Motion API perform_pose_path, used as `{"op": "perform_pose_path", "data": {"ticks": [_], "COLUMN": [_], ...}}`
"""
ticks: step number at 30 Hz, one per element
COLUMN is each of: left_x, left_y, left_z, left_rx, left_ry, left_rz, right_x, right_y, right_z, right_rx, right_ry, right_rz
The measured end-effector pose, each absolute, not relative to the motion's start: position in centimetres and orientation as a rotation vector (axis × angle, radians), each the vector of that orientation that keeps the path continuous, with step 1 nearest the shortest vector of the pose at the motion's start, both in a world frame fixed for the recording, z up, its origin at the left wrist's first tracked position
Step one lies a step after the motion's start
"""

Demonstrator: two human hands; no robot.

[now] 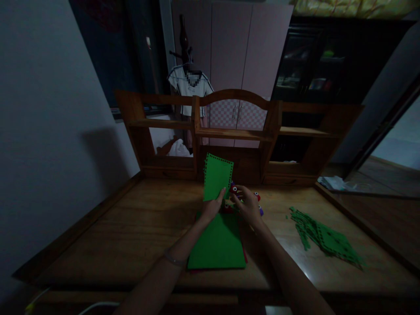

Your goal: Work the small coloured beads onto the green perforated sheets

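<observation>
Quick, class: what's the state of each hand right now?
Left hand: closed, holding the green sheet with dotted edges.
Right hand: at the small red piece; whether gripping cannot be told.

Sheets (217, 245) on desk (131, 232), loose pieces (336, 239) to their right, shelf (234, 134) behind, wardrobe (229, 52) beyond

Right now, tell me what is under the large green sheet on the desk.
A red edge shows beneath the large green sheet, along its right side and at the lower left. The rest is covered, so its full shape and anything else there cannot be seen.
</observation>
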State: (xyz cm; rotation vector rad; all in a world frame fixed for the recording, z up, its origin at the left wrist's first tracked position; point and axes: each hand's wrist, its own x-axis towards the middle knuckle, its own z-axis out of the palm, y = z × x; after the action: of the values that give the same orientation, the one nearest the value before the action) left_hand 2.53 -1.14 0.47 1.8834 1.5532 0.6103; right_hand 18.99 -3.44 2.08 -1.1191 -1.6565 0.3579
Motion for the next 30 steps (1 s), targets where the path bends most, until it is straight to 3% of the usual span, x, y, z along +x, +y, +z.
{"op": "perform_pose_path", "data": {"ticks": [12,30], "left_x": [2.2,2.9], "left_y": [-0.7,-2.7], "left_z": [-0.3,3.4], "left_rx": [2.122,1.609], "left_ry": [1.587,1.577], "left_rz": [0.549,0.758], "right_x": [18.9,18.4], "right_y": [-3.7,-4.1], "right_z": [2.5,3.0], "right_rx": [-1.098,-1.081], "right_ry": [-1.675,-1.694], "right_rz": [0.359,0.379]}}
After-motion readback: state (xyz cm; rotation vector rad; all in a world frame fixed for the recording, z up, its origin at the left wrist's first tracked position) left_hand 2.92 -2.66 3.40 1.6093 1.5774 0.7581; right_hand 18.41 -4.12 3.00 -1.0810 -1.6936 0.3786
